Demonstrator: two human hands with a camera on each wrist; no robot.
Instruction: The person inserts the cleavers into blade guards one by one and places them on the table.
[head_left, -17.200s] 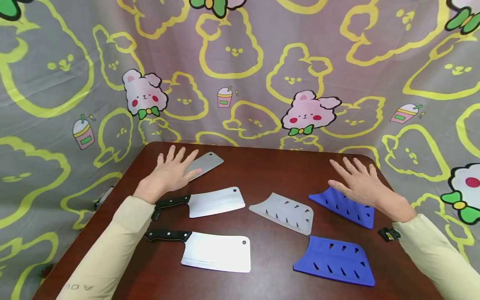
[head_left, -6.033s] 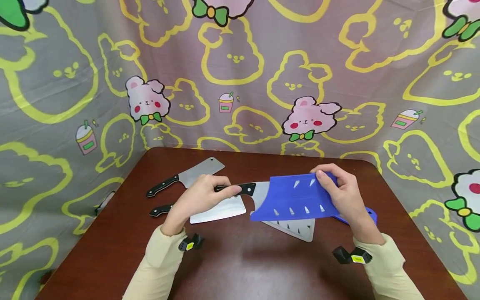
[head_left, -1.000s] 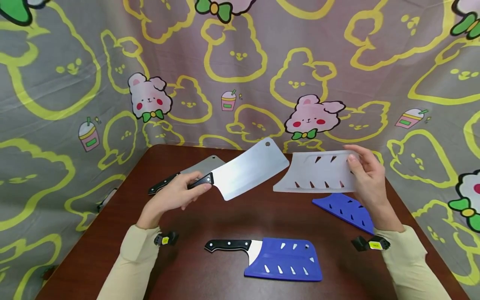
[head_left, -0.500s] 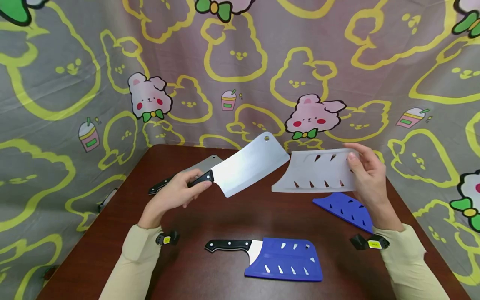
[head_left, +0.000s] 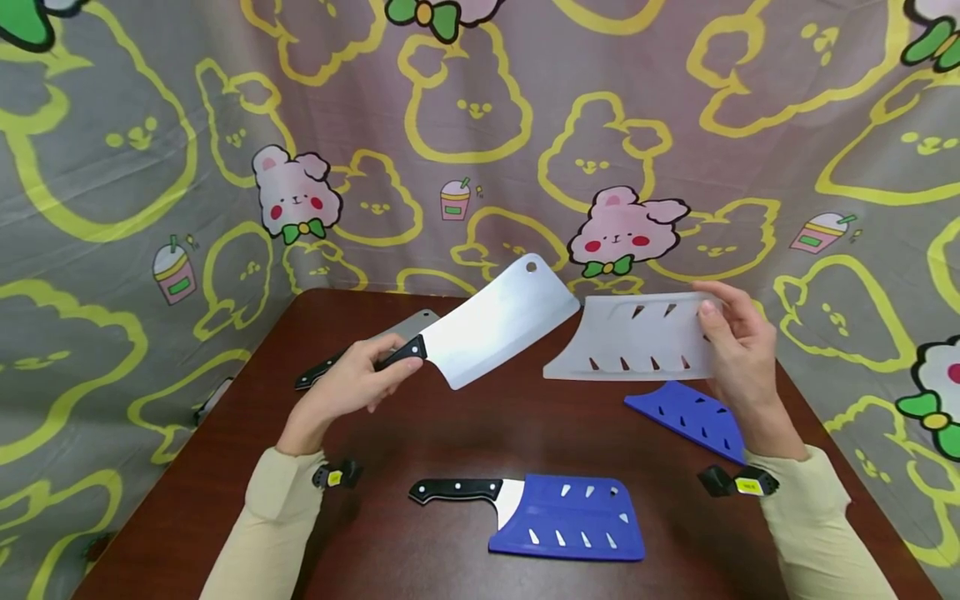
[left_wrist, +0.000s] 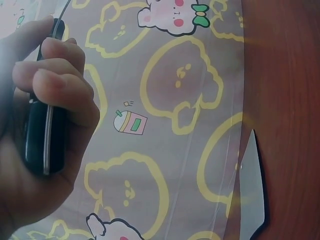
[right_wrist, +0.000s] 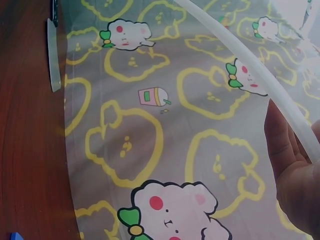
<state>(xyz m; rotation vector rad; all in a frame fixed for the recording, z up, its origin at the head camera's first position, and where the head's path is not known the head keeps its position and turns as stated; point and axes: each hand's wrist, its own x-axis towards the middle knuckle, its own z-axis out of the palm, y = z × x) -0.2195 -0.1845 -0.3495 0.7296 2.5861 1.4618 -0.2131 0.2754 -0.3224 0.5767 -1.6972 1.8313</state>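
Observation:
My left hand grips the black handle of a cleaver, its broad blade tilted up to the right above the table. In the left wrist view, the left fingers curl round that handle. A translucent white blade cover with slanted slots is pinched at its right end by my right hand. The blade's tip corner is close to the cover's open left end; whether they touch I cannot tell. In the right wrist view the white cover shows edge-on beside the right hand.
On the dark red table in front lies a cleaver in a blue cover. Another blue cover lies at the right, partly behind the right wrist. A bare cleaver lies at the back left, partly hidden. A patterned curtain surrounds the table.
Earlier a cleaver was put into a blue cover, which now lies in front. The second cleaver and the white cover were lifted. Over the last second both have risen slightly.

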